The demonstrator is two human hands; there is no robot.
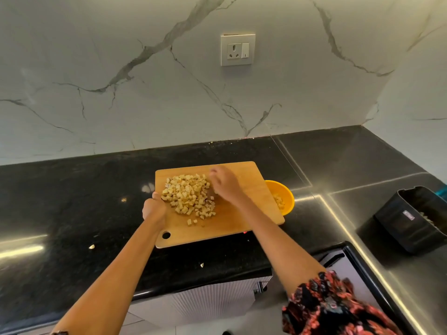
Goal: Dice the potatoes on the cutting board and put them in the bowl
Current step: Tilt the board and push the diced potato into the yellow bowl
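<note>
Marble wall [121,68] behind, socket plate [237,50] set in it; black bench [72,201] runs below and turns a corner at right, where I see a black container [411,218] standing well apart from the work. Wooden cutting board [242,213] sits mid-bench, its right edge over the rim of the yellow bowl [286,197]; board looks tipped but I cannot tell how far. Heap of diced potatoes [188,195] on the board's left half; a few cubes already in the bowl. Left hand [153,209]: grip clamped on the board's left edge, thumb on top. Right hand [225,183]: blurred, fingers loosely bent at the heap's right side, touching the dice; I see nothing pinched in it. Two stray scraps [92,247] on the bench near me.
</note>
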